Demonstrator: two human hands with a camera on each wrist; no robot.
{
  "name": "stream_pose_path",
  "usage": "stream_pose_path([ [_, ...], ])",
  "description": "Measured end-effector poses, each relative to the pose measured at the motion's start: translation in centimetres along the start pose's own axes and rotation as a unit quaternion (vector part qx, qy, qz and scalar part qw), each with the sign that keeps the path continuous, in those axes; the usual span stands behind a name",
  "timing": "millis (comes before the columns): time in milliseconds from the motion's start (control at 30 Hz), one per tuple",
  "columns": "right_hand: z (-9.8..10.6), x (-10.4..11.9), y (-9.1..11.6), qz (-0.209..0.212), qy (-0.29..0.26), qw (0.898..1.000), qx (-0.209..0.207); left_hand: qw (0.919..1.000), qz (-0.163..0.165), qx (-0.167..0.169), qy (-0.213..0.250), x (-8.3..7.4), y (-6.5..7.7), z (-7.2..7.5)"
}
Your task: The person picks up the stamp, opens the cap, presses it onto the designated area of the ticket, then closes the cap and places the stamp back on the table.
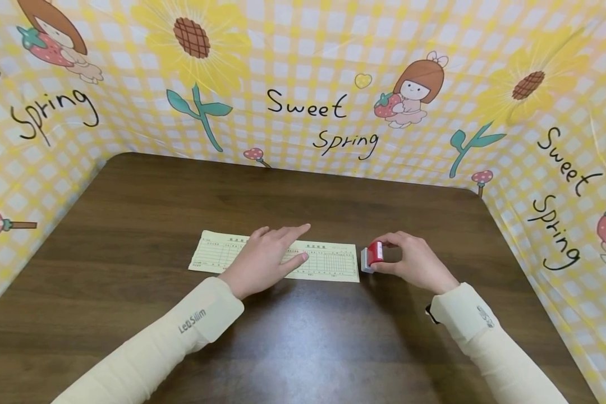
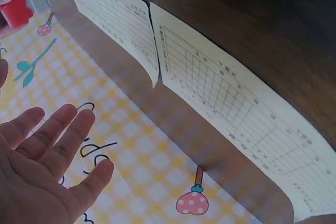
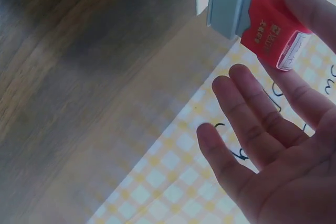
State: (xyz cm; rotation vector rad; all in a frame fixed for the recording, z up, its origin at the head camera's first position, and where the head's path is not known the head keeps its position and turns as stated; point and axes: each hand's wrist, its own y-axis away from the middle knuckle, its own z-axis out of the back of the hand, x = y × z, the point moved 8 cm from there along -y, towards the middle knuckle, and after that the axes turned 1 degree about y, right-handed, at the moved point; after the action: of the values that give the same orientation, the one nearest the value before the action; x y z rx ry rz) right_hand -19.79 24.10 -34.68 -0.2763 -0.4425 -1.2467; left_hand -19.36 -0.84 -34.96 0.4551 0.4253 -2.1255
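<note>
Two pale yellow-green printed forms (image 1: 333, 264) lie end to end across the table, a narrow seam between them showing in the left wrist view. My left hand (image 1: 267, 258), fingers spread and fairly straight, is over their middle and hides part of the print; whether it touches the paper I cannot tell. Just beyond the forms' right end, my right hand (image 1: 415, 261) pinches a red stamp (image 3: 275, 30) between thumb and index finger. The stamp's grey cap or base (image 3: 233, 3) points left, toward the paper. The other right fingers extend free of it.
The dark brown wooden table (image 1: 171, 191) has rounded far corners. A yellow checked cloth (image 1: 303, 73) printed with flowers and "Sweet Spring" rises behind it and along both sides.
</note>
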Motion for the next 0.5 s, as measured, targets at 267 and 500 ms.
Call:
stream_pose_path([
  [267, 0.2, 1.4, 0.6, 0.021, -0.044, 0.999, -0.001, 0.9998, -0.004, 0.011, 0.018, -0.9, 0.1, -0.4],
  [500, 0.7, 2.6, 0.9, 0.035, -0.081, 0.996, -0.012, 0.9994, -0.007, 0.006, 0.034, -1.5, 0.1, -0.5],
])
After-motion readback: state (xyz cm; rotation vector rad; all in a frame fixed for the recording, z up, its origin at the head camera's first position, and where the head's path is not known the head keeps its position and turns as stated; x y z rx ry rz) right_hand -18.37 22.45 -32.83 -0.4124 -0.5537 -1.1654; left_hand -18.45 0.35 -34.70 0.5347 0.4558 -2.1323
